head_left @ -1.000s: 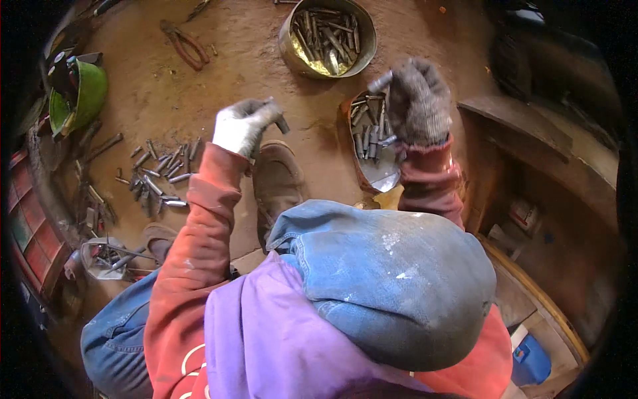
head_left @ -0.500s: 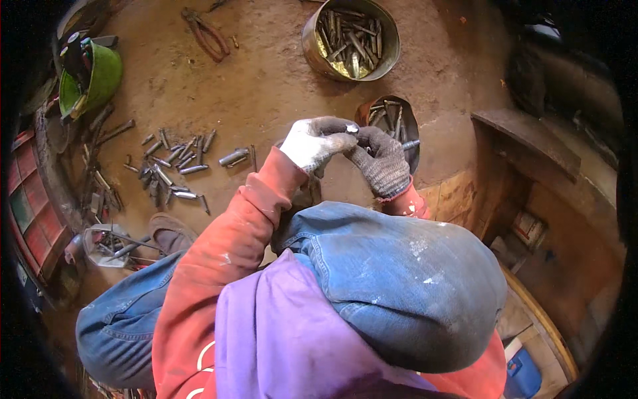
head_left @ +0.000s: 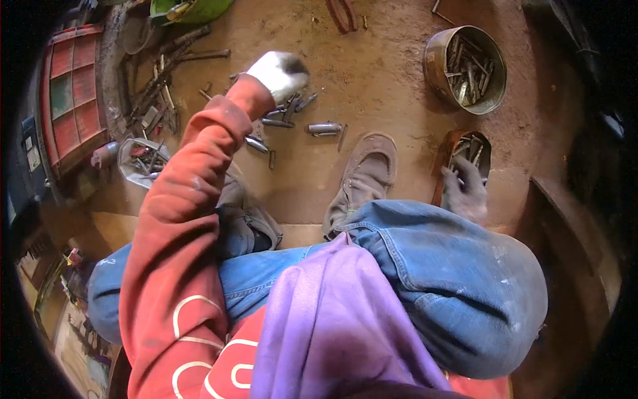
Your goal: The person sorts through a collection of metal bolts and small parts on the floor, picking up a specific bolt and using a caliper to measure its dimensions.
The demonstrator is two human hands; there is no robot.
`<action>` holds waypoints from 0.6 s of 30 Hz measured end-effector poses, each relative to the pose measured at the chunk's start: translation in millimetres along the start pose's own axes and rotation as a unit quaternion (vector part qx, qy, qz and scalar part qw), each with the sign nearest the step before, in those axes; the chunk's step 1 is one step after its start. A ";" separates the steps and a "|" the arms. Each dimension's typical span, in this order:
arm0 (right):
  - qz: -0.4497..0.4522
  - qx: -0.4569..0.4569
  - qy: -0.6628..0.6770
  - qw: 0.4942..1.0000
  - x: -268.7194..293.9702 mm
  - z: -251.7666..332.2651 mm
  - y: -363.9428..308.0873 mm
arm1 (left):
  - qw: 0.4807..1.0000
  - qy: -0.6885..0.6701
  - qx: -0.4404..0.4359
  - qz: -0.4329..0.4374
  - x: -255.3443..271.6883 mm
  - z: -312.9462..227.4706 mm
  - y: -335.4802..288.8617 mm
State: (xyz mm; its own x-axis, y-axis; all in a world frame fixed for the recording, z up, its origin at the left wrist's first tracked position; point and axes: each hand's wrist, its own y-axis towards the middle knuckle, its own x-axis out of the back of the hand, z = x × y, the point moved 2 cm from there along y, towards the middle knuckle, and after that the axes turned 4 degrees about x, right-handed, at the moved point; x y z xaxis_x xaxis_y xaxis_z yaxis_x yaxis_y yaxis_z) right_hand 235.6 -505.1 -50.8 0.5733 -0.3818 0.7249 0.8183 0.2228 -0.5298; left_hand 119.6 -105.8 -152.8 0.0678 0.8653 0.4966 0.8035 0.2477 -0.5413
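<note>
My left hand [head_left: 279, 74], in a white glove with dark fingers, is over the pile of short metal rods [head_left: 290, 110] on the brown ground. Its fingers point down and are smeared and mostly hidden, so what they hold does not show. My right hand [head_left: 466, 194], in a grey glove, is at the near edge of a small rusty tin [head_left: 495, 159] holding metal bits [head_left: 470, 147]. Its blurred fingers are apart over the opening, with nothing visible between them. A thicker metal cylinder [head_left: 324, 128] lies right of the pile, beside a thin rod.
A larger round tin [head_left: 435, 66] of metal bits stands beyond the small one. At the left are a red crate [head_left: 73, 100], a clear container [head_left: 129, 174] of small parts and long dark rods [head_left: 193, 56]. My shoe [head_left: 369, 163] rests between the pile and the small tin.
My hands have parted from in front of my knee: the left went left to the rod pile, the right to the small tin. The view has shifted, bringing both my shoes into sight.
</note>
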 end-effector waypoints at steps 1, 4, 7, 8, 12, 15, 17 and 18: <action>0.030 0.108 0.034 0.993 -20.0 16.3 8.6 | 0.998 0.060 -0.032 -0.001 -4.9 17.7 0.9; 0.089 0.353 -0.057 0.930 -77.7 76.6 33.9 | 1.000 0.015 0.010 0.007 -10.3 17.5 -16.3; 0.166 0.478 -0.164 0.847 -131.9 114.5 54.9 | 0.997 0.064 0.043 0.007 -18.3 27.5 -27.7; 0.189 0.494 -0.212 0.822 -146.1 117.3 57.5 | 0.998 0.046 0.031 -0.007 -19.5 30.2 -31.5; 0.247 0.454 -0.300 0.802 -156.7 121.6 59.4 | 0.999 0.039 0.029 -0.023 -23.9 23.7 -42.3; 0.245 0.402 -0.300 0.830 -130.1 123.5 55.7 | 0.999 0.003 0.037 -0.027 -36.6 29.2 -49.6; 0.225 0.374 -0.288 0.853 -102.4 112.1 47.7 | 0.999 0.021 0.029 -0.012 -48.3 20.9 -52.0; 0.221 0.312 -0.200 0.902 -83.4 99.5 44.2 | 0.998 0.067 0.009 0.007 -55.1 11.0 -54.5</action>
State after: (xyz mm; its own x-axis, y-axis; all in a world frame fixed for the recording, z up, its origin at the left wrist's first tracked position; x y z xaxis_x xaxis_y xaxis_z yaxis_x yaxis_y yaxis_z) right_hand 228.0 -374.1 -90.9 0.7154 0.1946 0.6710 0.2992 0.7825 -0.5460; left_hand 65.6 -162.2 -158.2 0.1579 0.8033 0.5743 0.7918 0.2445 -0.5597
